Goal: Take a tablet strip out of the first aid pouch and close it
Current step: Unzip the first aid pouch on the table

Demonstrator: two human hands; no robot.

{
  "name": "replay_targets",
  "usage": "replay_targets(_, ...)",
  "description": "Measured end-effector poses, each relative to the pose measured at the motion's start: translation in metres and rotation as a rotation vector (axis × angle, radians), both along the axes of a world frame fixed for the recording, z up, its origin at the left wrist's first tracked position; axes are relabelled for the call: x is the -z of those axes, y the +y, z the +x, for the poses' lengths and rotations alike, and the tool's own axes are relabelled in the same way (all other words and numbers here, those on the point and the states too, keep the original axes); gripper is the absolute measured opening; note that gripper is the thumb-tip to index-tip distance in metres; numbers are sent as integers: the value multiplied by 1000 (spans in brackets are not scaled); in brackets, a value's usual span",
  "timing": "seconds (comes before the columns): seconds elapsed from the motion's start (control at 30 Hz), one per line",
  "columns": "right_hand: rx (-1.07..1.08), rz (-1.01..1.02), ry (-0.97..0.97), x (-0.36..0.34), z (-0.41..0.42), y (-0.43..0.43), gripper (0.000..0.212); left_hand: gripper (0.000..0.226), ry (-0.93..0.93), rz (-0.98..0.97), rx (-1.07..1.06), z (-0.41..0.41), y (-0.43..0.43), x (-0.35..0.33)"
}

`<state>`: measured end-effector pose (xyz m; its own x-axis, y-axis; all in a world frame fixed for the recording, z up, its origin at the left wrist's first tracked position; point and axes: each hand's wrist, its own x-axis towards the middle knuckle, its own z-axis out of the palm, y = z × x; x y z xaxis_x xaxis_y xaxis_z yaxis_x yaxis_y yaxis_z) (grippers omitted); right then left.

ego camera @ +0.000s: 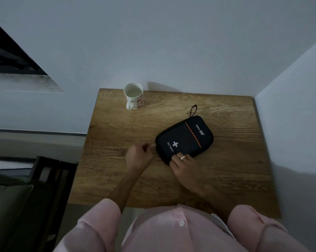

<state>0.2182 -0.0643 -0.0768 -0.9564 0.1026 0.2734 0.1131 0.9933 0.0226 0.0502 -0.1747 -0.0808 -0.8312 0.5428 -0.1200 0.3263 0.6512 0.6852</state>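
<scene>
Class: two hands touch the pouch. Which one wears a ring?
The right hand, resting flat on the first aid pouch; the left hand, ringless, pinches at the pouch's corner.

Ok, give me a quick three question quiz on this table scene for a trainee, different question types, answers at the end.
1. True or false: the first aid pouch lies flat on the wooden table.
2. Which hand presses on the pouch's near edge? A) left hand B) right hand
3. Fill in: the white item with red flowers at the table's far left corner is a ____.

Key: 1 true; 2 B; 3 mug. The left hand is at the pouch's left corner, apparently at the zipper pull; no tablet strip is visible.
</scene>
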Motion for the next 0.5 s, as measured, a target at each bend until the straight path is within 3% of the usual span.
replay_targets(0.1, -27, -7, 43, -1, 7, -5, 19, 11, -44, -9, 16, -20, 15, -7)
replay_targets(0.23, -60, -73, 38, -3, 9, -9, 11, 10, -139, -15, 118, -25, 32, -7)
replay_targets(0.4, -70, -250, -17, -1, 15, -23, 8, 10, -399, 123, 140, -13, 37, 8)
replay_targets(0.5, -3, -225, -139, -8, 37, -3, 44, 24, -468, 198, 33, -3, 31, 9)
